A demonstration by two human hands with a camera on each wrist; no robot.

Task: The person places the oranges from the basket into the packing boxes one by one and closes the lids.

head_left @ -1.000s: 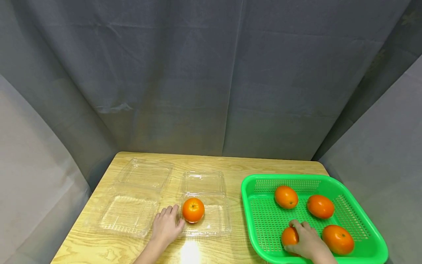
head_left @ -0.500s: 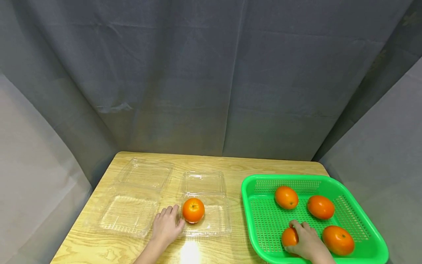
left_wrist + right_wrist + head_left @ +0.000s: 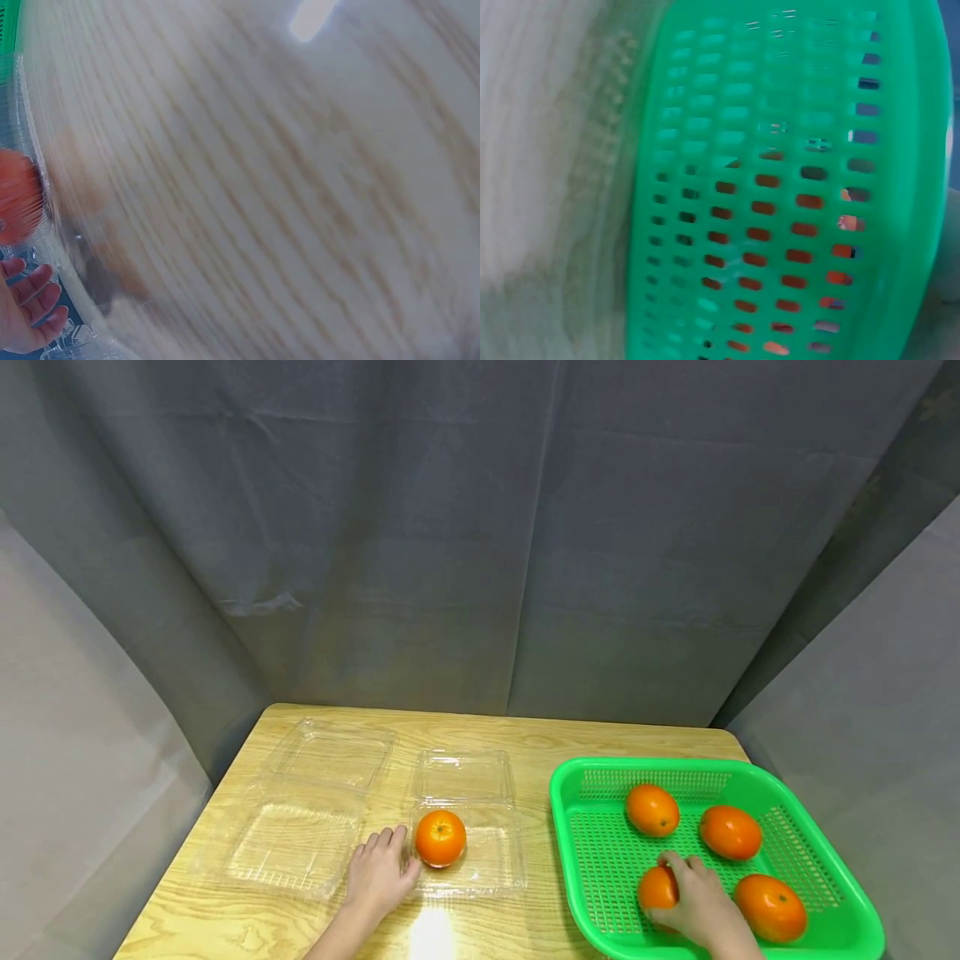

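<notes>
In the head view my right hand grips an orange inside the green plastic basket. My left hand lies between two clear plastic clamshell boxes, its fingers relaxed by the left edge of the smaller clamshell box. A single orange sits in that box's base, close to my left thumb. The left wrist view shows the left fingertips beside the clear plastic, below the orange. From the right wrist, the basket wall hides most of the hand and fruit.
Three more oranges lie in the basket: one at the back, one at the right, one in front. A larger open clamshell box rests on the wooden table at left. Grey curtains surround the table.
My right hand and the orange it grips have shifted very slightly up and left in the last half second. My left hand has stayed in place.
</notes>
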